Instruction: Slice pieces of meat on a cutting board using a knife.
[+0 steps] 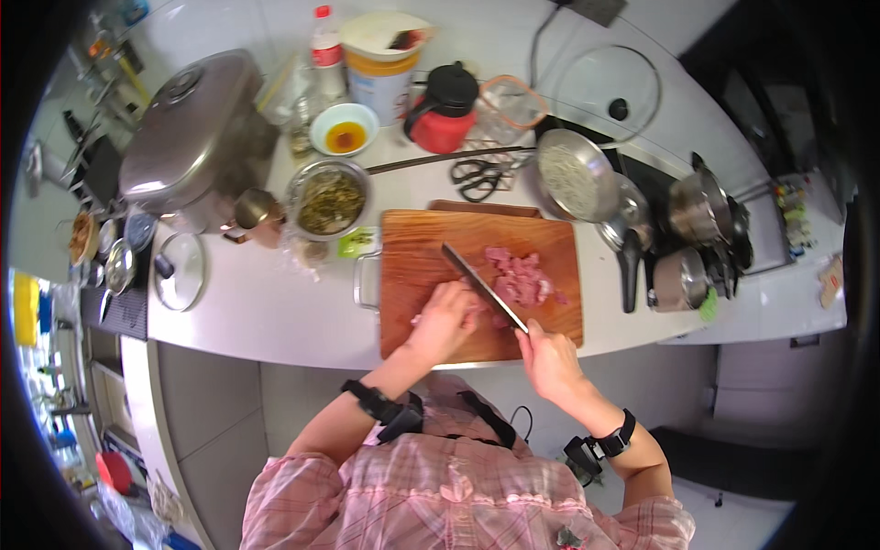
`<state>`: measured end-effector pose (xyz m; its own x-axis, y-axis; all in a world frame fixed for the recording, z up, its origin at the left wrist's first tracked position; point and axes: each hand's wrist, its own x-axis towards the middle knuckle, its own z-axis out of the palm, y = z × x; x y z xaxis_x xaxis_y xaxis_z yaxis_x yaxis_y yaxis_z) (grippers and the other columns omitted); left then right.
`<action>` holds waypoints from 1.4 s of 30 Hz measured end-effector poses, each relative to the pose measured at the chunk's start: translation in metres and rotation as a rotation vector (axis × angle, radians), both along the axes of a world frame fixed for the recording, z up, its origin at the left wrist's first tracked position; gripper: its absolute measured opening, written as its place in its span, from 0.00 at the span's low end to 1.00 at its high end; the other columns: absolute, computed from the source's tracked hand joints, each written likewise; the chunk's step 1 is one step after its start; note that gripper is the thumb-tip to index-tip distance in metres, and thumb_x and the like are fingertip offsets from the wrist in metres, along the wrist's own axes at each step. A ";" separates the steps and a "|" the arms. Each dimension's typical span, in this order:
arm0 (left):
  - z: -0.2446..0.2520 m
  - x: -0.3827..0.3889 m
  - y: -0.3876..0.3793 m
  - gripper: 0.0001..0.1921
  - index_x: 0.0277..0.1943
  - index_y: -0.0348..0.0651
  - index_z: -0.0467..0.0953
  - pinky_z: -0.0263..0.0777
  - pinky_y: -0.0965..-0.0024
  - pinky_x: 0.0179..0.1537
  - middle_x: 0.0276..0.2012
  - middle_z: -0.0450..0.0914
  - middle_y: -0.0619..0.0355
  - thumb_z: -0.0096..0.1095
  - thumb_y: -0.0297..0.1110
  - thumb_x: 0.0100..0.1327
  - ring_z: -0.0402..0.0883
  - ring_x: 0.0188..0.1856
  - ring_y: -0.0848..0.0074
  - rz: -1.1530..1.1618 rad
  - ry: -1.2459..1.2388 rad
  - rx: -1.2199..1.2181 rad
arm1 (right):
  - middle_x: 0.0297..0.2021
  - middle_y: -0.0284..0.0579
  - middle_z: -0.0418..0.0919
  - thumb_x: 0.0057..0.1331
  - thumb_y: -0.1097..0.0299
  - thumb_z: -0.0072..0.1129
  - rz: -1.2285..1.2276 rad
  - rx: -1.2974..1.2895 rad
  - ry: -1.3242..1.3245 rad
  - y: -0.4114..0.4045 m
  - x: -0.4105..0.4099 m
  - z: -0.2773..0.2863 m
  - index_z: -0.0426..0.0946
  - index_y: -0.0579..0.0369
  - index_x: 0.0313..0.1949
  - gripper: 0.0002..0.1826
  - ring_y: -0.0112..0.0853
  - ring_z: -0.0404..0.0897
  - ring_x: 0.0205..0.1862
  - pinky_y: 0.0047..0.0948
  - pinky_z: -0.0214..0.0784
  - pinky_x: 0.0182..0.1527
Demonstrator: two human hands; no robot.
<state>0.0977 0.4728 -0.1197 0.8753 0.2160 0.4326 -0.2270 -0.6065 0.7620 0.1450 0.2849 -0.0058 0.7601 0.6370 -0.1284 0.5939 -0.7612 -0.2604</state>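
Observation:
A wooden cutting board [412, 240] lies at the counter's front edge. My right hand [552, 354] grips the handle end of a kitchen knife [485, 289], whose blade slants up to the left across the board. My left hand [450, 320] presses on raw meat, of which only small bits show beside the curled fingers, just left of the blade. Chopped pink raw meat [524, 276] is heaped on the board to the right of the blade.
Behind the board lie black-handled scissors [476, 180] and a metal bowl of chopped greens [331, 201]. A tilted metal bowl of pale shreds [574, 175] and several pots [698, 210] stand right. A large metal cooker [199, 130] and a glass lid [180, 271] are left.

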 end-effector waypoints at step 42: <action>0.000 0.001 -0.002 0.13 0.36 0.38 0.77 0.76 0.57 0.43 0.39 0.77 0.51 0.65 0.16 0.46 0.77 0.42 0.54 0.050 -0.037 -0.004 | 0.17 0.59 0.76 0.72 0.65 0.54 -0.015 0.131 0.016 0.047 0.011 -0.035 0.72 0.61 0.40 0.10 0.59 0.78 0.23 0.55 0.71 0.26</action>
<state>0.0985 0.4707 -0.1197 0.8466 0.2608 0.4640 -0.2250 -0.6147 0.7560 0.1563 0.3322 -0.0413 0.7679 0.6380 -0.0566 0.5781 -0.7284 -0.3677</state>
